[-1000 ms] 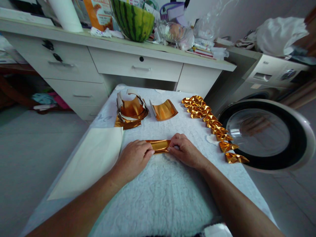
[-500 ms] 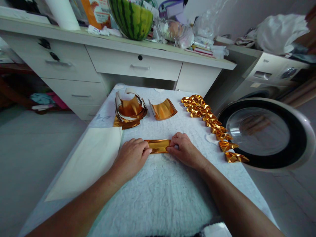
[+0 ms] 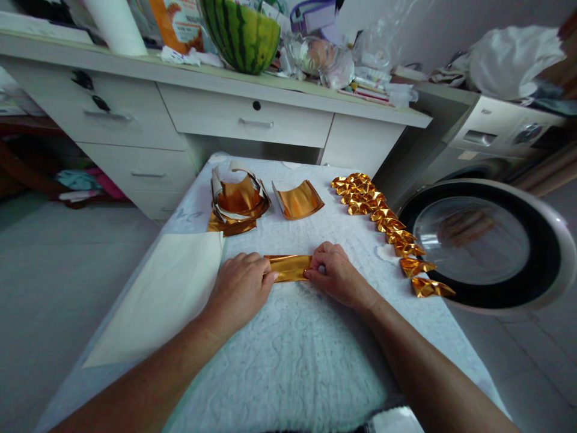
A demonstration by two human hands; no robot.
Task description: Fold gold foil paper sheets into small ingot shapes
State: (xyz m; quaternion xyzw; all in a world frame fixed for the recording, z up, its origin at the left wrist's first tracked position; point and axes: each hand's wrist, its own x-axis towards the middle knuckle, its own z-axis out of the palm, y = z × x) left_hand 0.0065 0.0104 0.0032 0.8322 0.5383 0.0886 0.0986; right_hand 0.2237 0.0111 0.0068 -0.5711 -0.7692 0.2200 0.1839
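Note:
A strip of folded gold foil paper (image 3: 288, 268) lies flat on the cloth-covered table (image 3: 288, 349) in front of me. My left hand (image 3: 246, 278) pinches its left end between thumb and fingers. At the right end, my right hand (image 3: 332, 272) grips the strip the same way. Beyond my hands, a curved gold foil sheet (image 3: 299, 201) rests by itself. Left of it is a stack of curled gold foil sheets (image 3: 238, 198). Folded gold foil pieces (image 3: 382, 219) overlap in a row along the table's right side.
A pale sheet (image 3: 157, 294) covers the table's left part. Behind stands a white desk with drawers (image 3: 246, 117), bearing a cut watermelon (image 3: 241, 36) and plastic wrappings. The open round door (image 3: 487, 243) of a washing machine (image 3: 491, 129) sits close to the table's right edge.
Both hands stay at the ends of the foil strip. Its near edge sits very slightly lower and looks flatter than before. Everything else is unchanged.

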